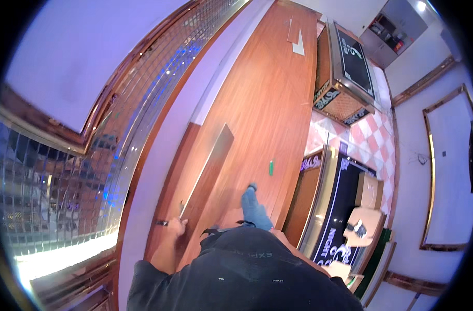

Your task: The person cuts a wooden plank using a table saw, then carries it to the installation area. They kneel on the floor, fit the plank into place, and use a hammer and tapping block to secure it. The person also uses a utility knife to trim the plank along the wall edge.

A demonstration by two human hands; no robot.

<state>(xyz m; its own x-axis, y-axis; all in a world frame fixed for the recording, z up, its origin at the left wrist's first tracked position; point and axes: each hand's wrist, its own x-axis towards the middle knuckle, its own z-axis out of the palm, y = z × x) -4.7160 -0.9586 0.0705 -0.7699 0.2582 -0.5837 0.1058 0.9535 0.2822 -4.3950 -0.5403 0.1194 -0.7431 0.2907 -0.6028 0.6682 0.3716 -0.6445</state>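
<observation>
Looking straight down past a dark jacket, the left hand [175,226] is at the near end of a long brown wood-grain floor plank [208,173], fingers curled together around a thin dark tool [163,223] whose tip pokes out to the left of the knuckles; whether it is a pencil or a blade is too small to tell. The plank lies loose on the laid reddish wood floor [267,93], running away from the fingertips toward the far end of the room, its pale long edge facing the purple-white wall strip [164,155] on the left. The right hand is not in view, so its fingers cannot be judged. By the look of it, the work in hand is marking or trimming that plank's near end, and the next move would call for a steady hold on the board while the tool runs across it. Just right of the fingers a leg in blue jeans [254,210] stretches forward, close to the plank. Beyond it a small green object [271,167] lies on the boards, well apart. Room is tight leftward, where the mirrored tile wall [65,176] closes in; to the right stands a dark counter with gold trim [332,207]. Ahead, open floor runs far, with two loose offcut boards [296,36] lying at its end.
</observation>
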